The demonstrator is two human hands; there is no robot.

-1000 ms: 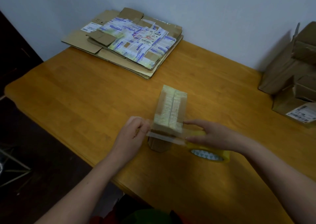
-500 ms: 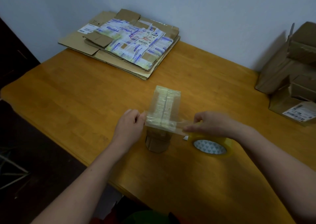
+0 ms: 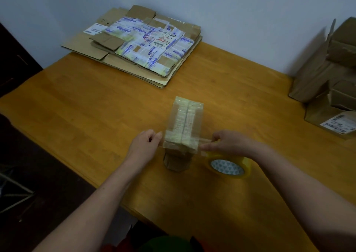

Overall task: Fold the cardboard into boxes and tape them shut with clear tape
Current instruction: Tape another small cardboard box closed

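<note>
Nearest the camera, two bare forearms reach in over the front edge of the orange-brown wooden table (image 3: 81, 105). Just beyond the right wrist, a yellowish roll of clear tape with a white patterned core (image 3: 228, 166) lies flat on the tabletop, beside the box's near right corner. The right hand (image 3: 230, 143) hovers over the roll, its fingers curled and pinching one end of a narrow strip of clear tape (image 3: 205, 140). The strip runs leftward across the near end of the box top. The left hand (image 3: 143, 146) is at the strip's other end, its fingers curled in and its thumb and fingertips at the box's left edge. They seem to pinch the tape there, though the blur leaves the contact unclear. Between the hands stands the small brown cardboard box with a pale printed label under glossy tape (image 3: 183, 124), upright in the middle of the table. Farther back on the left lies a flat stack of unfolded brown cardboard covered with shipping labels (image 3: 134, 46), near the wall. At the far right edge sits a pile of assembled brown cardboard boxes (image 3: 327, 82).
</note>
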